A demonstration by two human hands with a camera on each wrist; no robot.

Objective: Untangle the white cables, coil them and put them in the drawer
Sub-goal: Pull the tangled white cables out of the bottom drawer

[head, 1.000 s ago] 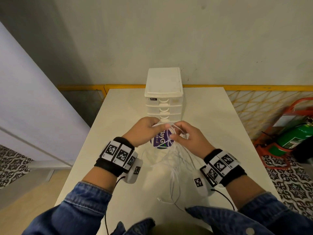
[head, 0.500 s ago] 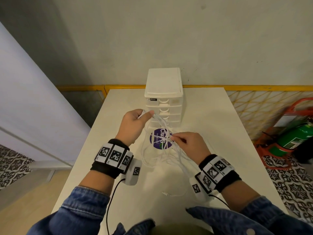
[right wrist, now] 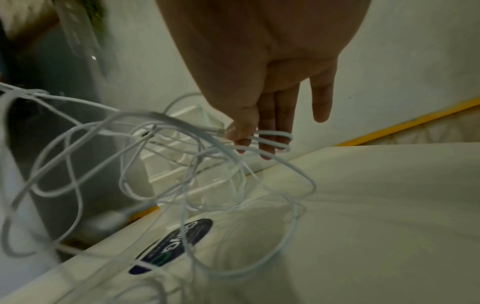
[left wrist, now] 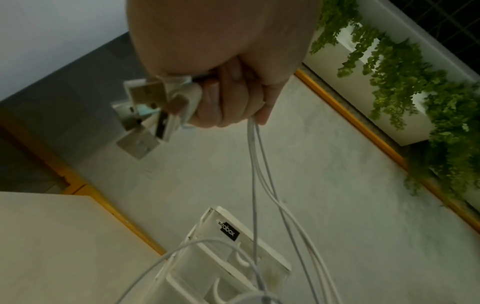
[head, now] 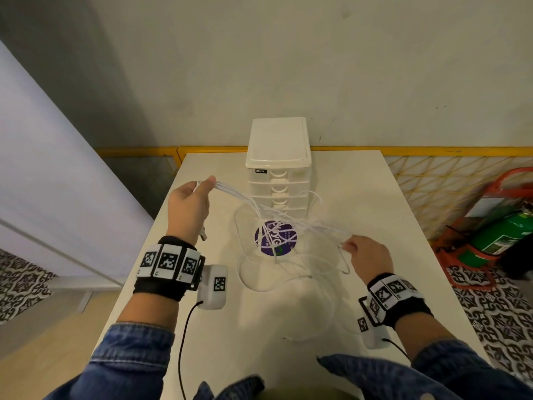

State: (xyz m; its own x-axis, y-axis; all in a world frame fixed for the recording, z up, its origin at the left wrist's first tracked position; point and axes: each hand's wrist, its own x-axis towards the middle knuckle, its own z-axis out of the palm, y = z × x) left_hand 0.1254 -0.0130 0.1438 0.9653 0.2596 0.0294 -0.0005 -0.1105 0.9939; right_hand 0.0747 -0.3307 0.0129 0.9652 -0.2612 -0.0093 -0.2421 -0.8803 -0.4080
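Several tangled white cables (head: 233, 189) stretch above the table between my two hands, with loose loops drooping onto the tabletop. My left hand (head: 190, 203) is raised at the left and grips one end of the bundle; in the left wrist view my left hand (left wrist: 228, 102) is a fist with USB plugs (left wrist: 148, 115) sticking out of it. My right hand (head: 366, 255), lower at the right, pinches cable loops; in the right wrist view my right hand (right wrist: 259, 137) has its thumb pressing the cables (right wrist: 166, 119) against its fingers. The white drawer unit (head: 278, 168) stands behind, all drawers closed.
A round purple sticker (head: 275, 239) lies on the white table (head: 360, 197) under the cables. A yellow rail (head: 432, 151) runs behind the table's far edge. A green fire extinguisher (head: 501, 235) in a red stand sits on the floor at the right.
My hands have pulled apart: the left went up and left, the right went right and nearer to me. The cable bundle, bunched at the sticker before, now stretches between them.
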